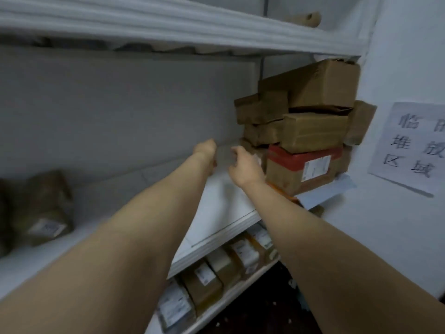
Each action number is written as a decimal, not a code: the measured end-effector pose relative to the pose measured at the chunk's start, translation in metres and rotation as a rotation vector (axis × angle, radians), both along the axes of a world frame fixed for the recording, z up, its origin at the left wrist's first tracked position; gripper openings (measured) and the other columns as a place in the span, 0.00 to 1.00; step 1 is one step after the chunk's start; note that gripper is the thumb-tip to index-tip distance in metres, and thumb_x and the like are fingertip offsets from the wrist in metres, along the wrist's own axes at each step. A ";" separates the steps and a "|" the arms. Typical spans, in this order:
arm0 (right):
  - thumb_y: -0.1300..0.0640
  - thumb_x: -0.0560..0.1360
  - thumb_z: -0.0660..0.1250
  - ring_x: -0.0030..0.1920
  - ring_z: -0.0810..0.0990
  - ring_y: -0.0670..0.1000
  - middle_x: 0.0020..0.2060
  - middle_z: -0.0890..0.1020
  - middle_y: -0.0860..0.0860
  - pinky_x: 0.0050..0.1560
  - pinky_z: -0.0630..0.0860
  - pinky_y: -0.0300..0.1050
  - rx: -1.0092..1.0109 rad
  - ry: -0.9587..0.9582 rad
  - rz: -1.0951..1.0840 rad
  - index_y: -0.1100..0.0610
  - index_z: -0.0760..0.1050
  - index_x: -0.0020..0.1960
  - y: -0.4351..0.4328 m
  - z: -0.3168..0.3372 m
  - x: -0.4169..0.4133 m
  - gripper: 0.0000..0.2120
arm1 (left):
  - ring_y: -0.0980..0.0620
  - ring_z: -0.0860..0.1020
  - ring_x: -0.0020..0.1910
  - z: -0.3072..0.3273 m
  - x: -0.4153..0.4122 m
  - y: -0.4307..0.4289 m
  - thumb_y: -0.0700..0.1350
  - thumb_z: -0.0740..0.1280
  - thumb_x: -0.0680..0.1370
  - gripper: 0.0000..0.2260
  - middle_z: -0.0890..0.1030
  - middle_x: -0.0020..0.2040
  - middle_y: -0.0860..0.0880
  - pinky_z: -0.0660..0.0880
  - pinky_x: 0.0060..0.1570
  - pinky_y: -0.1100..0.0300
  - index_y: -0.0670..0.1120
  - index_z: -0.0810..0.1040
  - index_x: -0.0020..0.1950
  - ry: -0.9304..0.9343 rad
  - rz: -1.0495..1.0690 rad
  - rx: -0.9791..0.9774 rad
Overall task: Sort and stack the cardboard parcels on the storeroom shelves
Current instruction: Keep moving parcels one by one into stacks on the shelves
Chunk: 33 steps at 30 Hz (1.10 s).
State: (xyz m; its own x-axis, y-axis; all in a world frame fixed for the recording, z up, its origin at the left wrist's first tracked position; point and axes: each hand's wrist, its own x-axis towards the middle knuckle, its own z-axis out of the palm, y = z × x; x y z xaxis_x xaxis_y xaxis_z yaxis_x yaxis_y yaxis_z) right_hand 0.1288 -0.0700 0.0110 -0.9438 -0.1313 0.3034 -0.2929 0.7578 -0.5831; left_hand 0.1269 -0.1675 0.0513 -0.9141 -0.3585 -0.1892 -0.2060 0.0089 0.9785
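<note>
A small cardboard parcel [224,154], pinched between left hand [204,148] and right hand [244,166] fingers, could be knocked into the leaning stack [305,126] at right, toppling it.

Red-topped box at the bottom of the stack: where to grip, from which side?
Grip the red-topped box by its two short ends, coming from the open shelf front. Boxes sit on its top, so its top is blocked; its labelled face points outward.

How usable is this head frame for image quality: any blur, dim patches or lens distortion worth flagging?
Head view: soft overall, with motion blur worst on the left hand, right hand and the small parcel between them; the parcel at far left is dim and smeared; shelf edges bow from the wide lens; the wall notice is blurred, no glare.
</note>
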 end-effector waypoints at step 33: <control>0.42 0.71 0.71 0.71 0.63 0.62 0.72 0.62 0.61 0.68 0.67 0.55 0.130 -0.215 0.547 0.54 0.53 0.77 -0.478 -0.070 0.166 0.43 | 0.37 0.76 0.56 -0.093 0.261 -0.471 0.36 0.59 0.77 0.12 0.77 0.57 0.34 0.76 0.53 0.51 0.31 0.73 0.58 -0.285 0.718 -0.439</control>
State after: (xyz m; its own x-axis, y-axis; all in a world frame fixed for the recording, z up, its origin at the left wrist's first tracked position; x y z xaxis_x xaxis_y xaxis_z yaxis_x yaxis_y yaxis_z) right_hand 0.2944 -0.5478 -0.0590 -0.7670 -0.6386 0.0621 -0.5465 0.5995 -0.5848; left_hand 0.3881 -0.6381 -0.0420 -0.3802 -0.9209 -0.0858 -0.5417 0.1465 0.8277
